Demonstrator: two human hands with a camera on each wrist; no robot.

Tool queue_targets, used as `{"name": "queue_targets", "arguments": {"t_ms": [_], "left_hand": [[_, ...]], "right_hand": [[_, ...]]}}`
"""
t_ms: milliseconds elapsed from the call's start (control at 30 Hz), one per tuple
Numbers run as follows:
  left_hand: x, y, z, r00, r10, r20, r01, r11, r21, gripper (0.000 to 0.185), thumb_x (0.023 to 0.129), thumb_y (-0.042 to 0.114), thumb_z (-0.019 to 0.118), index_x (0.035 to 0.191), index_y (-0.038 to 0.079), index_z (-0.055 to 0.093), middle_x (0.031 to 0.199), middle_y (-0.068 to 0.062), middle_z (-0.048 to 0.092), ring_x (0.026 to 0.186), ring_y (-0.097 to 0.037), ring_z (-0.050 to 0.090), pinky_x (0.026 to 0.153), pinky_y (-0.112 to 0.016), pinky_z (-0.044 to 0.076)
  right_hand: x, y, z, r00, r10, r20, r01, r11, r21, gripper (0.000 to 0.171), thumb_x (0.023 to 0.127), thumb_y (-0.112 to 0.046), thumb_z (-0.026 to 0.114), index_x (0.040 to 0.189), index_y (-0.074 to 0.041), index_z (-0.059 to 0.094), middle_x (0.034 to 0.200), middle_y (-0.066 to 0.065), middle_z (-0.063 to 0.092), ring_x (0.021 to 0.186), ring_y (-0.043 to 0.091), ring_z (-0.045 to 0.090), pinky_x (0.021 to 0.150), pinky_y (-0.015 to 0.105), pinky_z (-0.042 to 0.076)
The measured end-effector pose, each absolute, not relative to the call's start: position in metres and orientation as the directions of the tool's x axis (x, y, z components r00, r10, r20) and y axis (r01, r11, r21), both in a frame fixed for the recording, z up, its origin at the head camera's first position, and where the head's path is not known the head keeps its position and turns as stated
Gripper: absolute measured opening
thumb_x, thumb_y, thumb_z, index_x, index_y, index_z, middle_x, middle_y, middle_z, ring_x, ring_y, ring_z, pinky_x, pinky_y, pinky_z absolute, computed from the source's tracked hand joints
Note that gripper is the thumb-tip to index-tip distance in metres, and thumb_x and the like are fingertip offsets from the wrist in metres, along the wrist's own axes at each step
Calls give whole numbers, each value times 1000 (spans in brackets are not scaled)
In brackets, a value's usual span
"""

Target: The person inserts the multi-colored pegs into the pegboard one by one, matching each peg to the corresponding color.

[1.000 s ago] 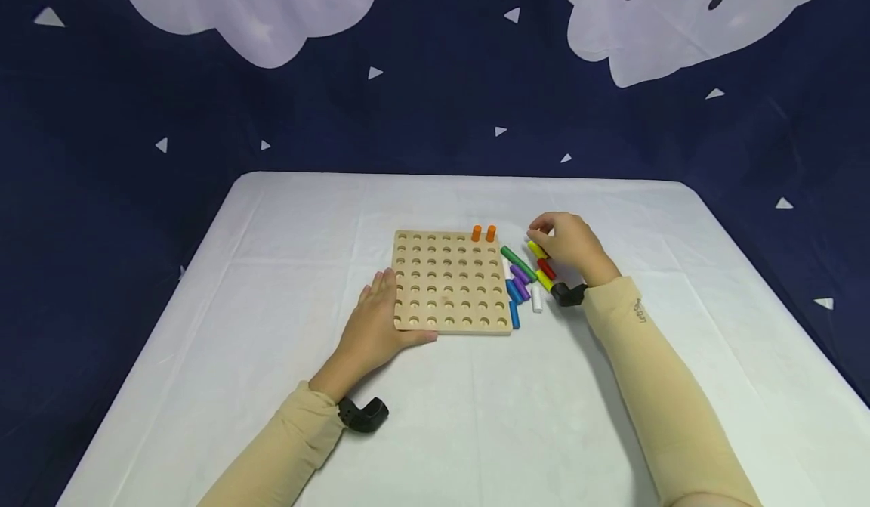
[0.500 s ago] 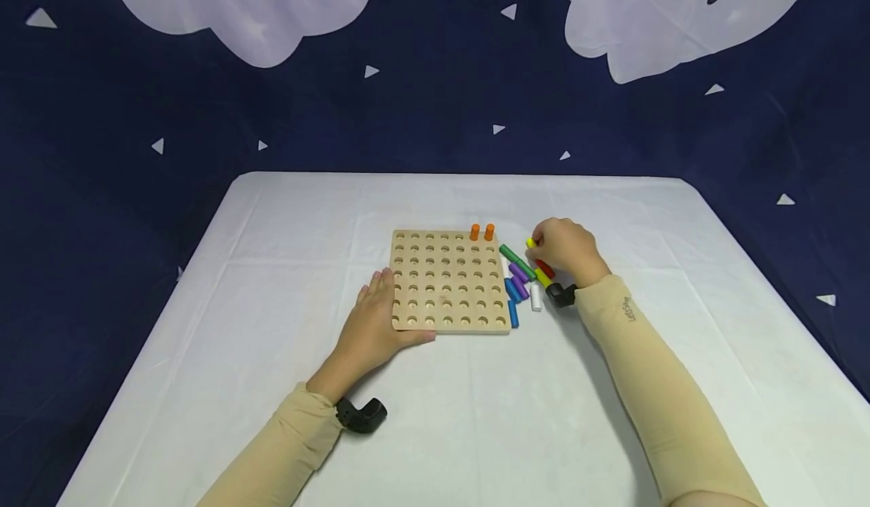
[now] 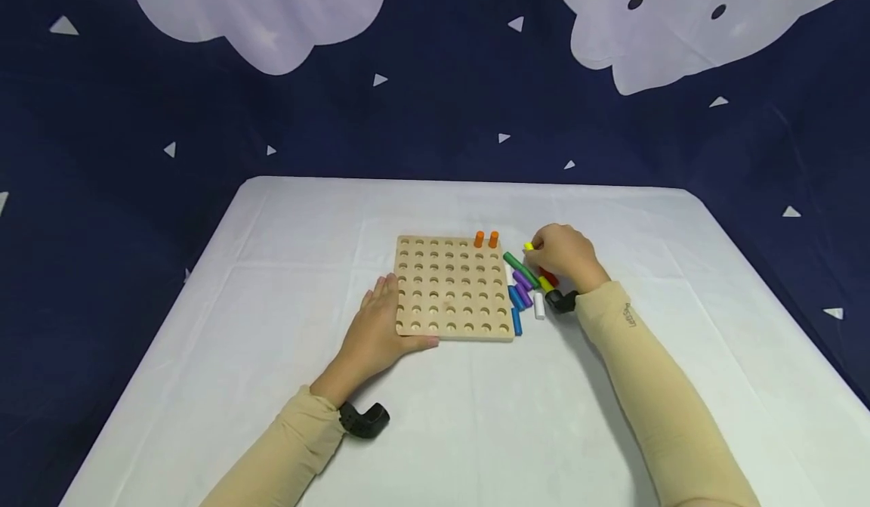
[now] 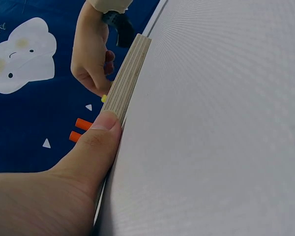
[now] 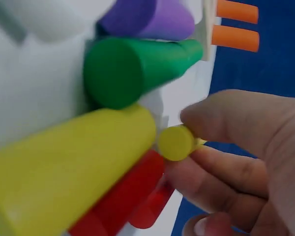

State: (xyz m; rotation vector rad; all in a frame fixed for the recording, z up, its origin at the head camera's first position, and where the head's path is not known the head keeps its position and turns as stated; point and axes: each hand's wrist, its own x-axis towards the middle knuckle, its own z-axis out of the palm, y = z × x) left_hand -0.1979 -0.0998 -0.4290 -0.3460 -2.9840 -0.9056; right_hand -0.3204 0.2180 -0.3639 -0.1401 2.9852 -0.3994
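In the head view, a square wooden pegboard (image 3: pixel 449 288) with rows of holes lies mid-table. Two orange pegs (image 3: pixel 486 239) stand in its far right holes. My left hand (image 3: pixel 370 333) rests against its near left corner, straight fingers along the left edge and thumb on the front edge; the left wrist view shows the thumb (image 4: pixel 96 142) pressing the board's side. Right of the board, my right hand (image 3: pixel 567 254) pinches a yellow peg (image 5: pixel 176 143) between thumb and fingers. Beside it lie another yellow peg (image 5: pixel 78 162), red pegs (image 5: pixel 132 191) and a green peg (image 5: pixel 123 71).
Purple pegs (image 3: pixel 523 288), blue pegs (image 3: pixel 516 321) and a white peg (image 3: pixel 539 306) lie loose along the board's right side. A white cloth covers the table (image 3: pixel 435 416). Behind it hangs a dark blue backdrop (image 3: pixel 435 114) with clouds.
My right hand has come down onto the far yellow peg and now pinches it; a second ago its fingers were just above and beyond it. The left hand and board stay in place.
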Motion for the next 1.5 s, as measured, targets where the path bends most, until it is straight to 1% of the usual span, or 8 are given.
{"name": "queue_targets", "arguments": {"t_ms": [100,200,433,667,733,967,1267,1500], "left_hand": [[-197,-99,-431,-976,208,68,211,809,549,136,67,68,80,156,-8,10,163,-23,18,154,-33,13,128,-46,9],[-197,-99,-432,-976,206,73,212,806,552,136,66,67,81,155,-8,11,163,-24,18,154,-34,13,128,-47,9],[-197,-100,-431,-976,205,73,211,807,551,136,67,67,81,155,-9,11,163,-24,18,154,-34,13,128,-47,9],[-199,-99,-430,-974,210,83,220,802,555,136,66,66,81,155,-9,11,163,-24,18,154,-34,12,127,-47,9],[-199,-98,-430,-973,213,85,224,801,555,136,67,66,81,155,-9,11,163,-24,18,154,-34,13,127,-47,9],[-197,-99,-429,-974,212,79,220,807,548,135,67,66,81,155,-9,11,163,-24,18,154,-34,13,127,-47,10],[-198,-100,-431,-974,215,77,221,802,556,135,68,66,80,155,-9,11,163,-24,18,154,-34,13,127,-48,10],[-199,-100,-431,-973,217,77,223,805,550,135,68,67,79,155,-9,10,163,-24,18,154,-34,13,127,-47,10]], "right_hand": [[-318,221,-365,-992,-85,-91,-48,935,-353,35,90,-28,65,113,-2,69,107,15,69,87,27,60,73,37,50],[-317,222,-365,-997,-62,-54,-33,898,-439,36,92,-30,66,115,-3,66,108,15,69,91,27,61,78,38,51],[-312,217,-359,-998,-54,41,-68,840,-538,30,90,-31,71,106,-7,67,103,12,70,88,26,61,73,33,48],[-309,209,-358,-994,-88,62,-108,801,-589,27,89,-30,73,105,-9,67,105,12,71,92,26,61,72,32,48],[-308,206,-360,-992,-110,61,-125,788,-602,27,89,-30,73,104,-10,66,105,11,72,92,26,61,71,33,49],[-306,183,-363,-973,-214,81,-218,756,-617,24,88,-30,75,101,-12,66,102,7,71,98,26,63,81,38,51],[-315,167,-369,-975,-221,30,-192,765,-615,26,86,-27,76,102,-10,66,102,9,70,99,27,63,83,39,51],[-317,161,-369,-971,-237,28,-208,785,-584,23,87,-26,77,100,-11,67,100,8,71,96,25,63,80,36,49]]}}
